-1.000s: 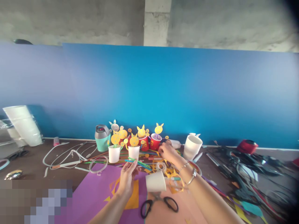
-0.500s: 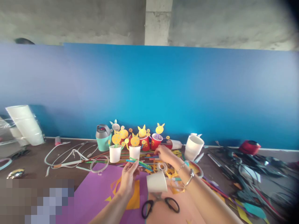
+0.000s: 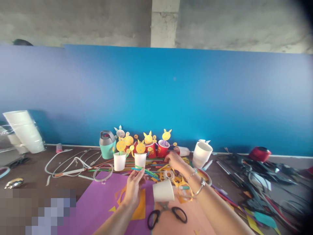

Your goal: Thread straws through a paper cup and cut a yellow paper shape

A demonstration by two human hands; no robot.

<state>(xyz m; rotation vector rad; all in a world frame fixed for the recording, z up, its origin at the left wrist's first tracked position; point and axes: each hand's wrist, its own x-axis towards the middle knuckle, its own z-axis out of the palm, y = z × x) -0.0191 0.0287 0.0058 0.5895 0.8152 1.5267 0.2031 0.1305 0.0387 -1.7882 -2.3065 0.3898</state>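
Observation:
My left hand [image 3: 135,185], in the middle of the head view, pinches thin green and blue strips [image 3: 141,169] just above the purple paper. Farther forward and right, my right hand [image 3: 176,162] has its fingers bent down into a heap of coloured strips [image 3: 160,167], close to a red paper cup [image 3: 162,150]. What its fingertips hold, if anything, I cannot make out. A white paper cup [image 3: 163,191] lies on its side between my forearms. Black-handled scissors [image 3: 166,212] rest below it, their blades partly hidden by the cup.
White cups [image 3: 119,162] and red cups with yellow paper figures stand at the back, beside a teal bottle [image 3: 107,148]. A roll of clear tape [image 3: 168,175] sits amid yellow scraps. White cables [image 3: 70,163] lie left; dark tools and cables [image 3: 261,186] crowd the right.
My right hand has shifted slightly right and down within the heap of strips. My left hand keeps its hold on the green and blue strips, and the view has moved a little.

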